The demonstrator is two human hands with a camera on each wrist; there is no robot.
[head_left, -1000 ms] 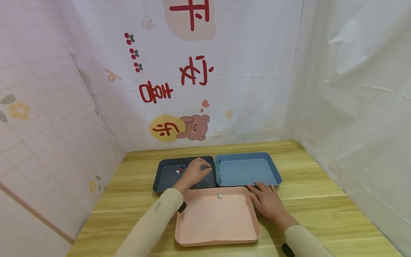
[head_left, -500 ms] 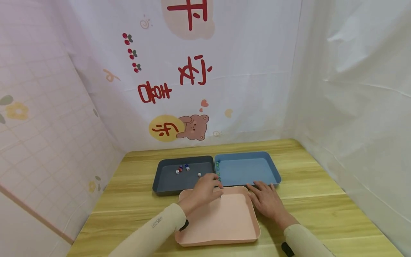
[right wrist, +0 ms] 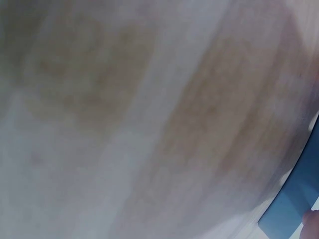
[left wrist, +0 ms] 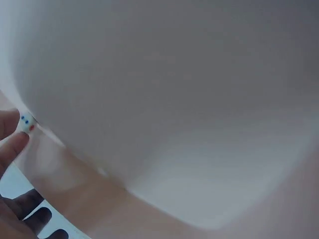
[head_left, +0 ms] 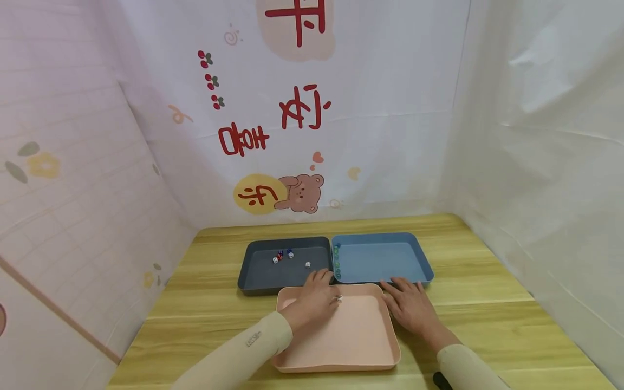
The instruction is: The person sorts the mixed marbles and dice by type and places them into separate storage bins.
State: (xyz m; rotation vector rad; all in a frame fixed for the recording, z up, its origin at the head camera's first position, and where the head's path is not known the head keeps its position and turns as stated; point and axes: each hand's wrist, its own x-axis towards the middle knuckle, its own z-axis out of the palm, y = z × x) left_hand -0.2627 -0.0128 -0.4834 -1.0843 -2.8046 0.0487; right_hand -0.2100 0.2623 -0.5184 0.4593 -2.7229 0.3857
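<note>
My left hand [head_left: 316, 297] is over the back of the pink tray [head_left: 351, 346], its thumb and a finger pinching a small white die [head_left: 339, 298]. In the left wrist view the die [left wrist: 27, 121], with blue and red dots, sits between two fingertips. My right hand [head_left: 411, 309] lies palm down with relaxed fingers by the pink tray's back right corner, fingertips at the front rim of the blue tray [head_left: 385, 257]. A fingertip [right wrist: 311, 224] shows at that tray's side in the right wrist view.
The dark grey tray [head_left: 263, 276], back left, holds a lone white die [head_left: 308, 265] and a cluster of white, red and blue dice [head_left: 280, 255]. Several green-blue beads or marbles [head_left: 337, 260] line the blue tray's left wall. A white printed curtain [head_left: 390, 135] stands behind.
My left hand has moved from above the dark grey tray to the pink tray and now pinches the die there. A white die now shows in the dark tray. The right hand stays put.
</note>
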